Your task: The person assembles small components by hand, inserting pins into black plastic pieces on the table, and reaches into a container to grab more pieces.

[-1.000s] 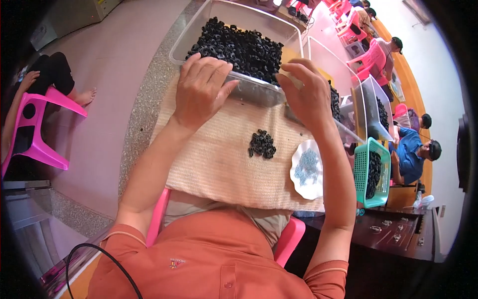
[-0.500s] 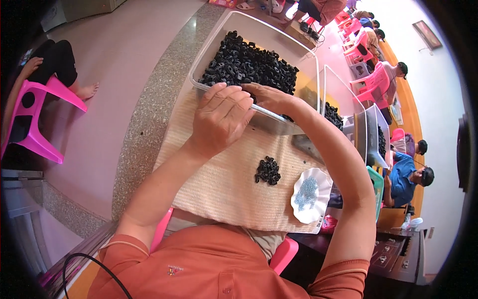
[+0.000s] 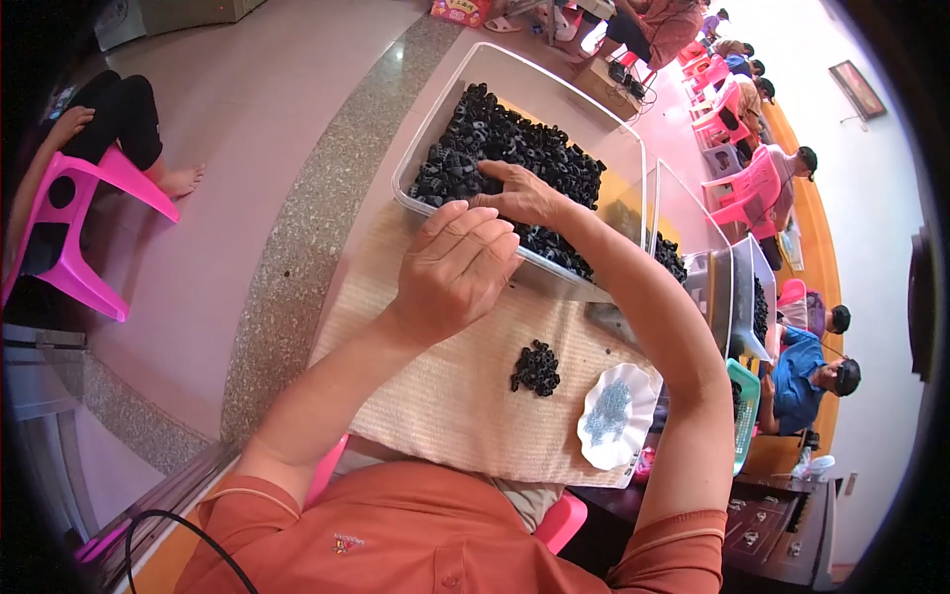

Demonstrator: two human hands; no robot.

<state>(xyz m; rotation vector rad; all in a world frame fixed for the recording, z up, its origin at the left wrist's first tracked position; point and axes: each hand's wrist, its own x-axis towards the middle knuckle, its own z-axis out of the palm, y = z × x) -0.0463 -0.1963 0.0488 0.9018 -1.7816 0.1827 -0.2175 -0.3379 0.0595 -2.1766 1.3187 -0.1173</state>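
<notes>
A clear plastic bin (image 3: 648, 183) holds a heap of small black plastic pieces (image 3: 539, 153). Over the heap reaches my right hand (image 3: 529, 196), its thumb and fingers apart and the fingertips among the pieces. My left hand (image 3: 455, 267) is at the near rim with its back toward me. Its fingers are curled closed, and whatever lies inside them is hidden. A small pile of black pieces (image 3: 536, 369) rests on the beige ribbed mat (image 3: 426, 396) near me. To its right, a white scalloped dish (image 3: 633, 386) contains tiny pale-blue bits (image 3: 609, 411).
More clear bins with black pieces (image 3: 670, 257) stand to the right, near a green basket (image 3: 744, 411). At left, a person sits on a pink stool (image 3: 94, 243). Other people sit on pink chairs (image 3: 742, 203) along the right. A cardboard box (image 3: 604, 89) stands beyond the bin.
My right hand has moved from the near rim, beside my left hand, farther into the bin over the black pieces. My left hand stays at the rim. The view has shifted slightly.
</notes>
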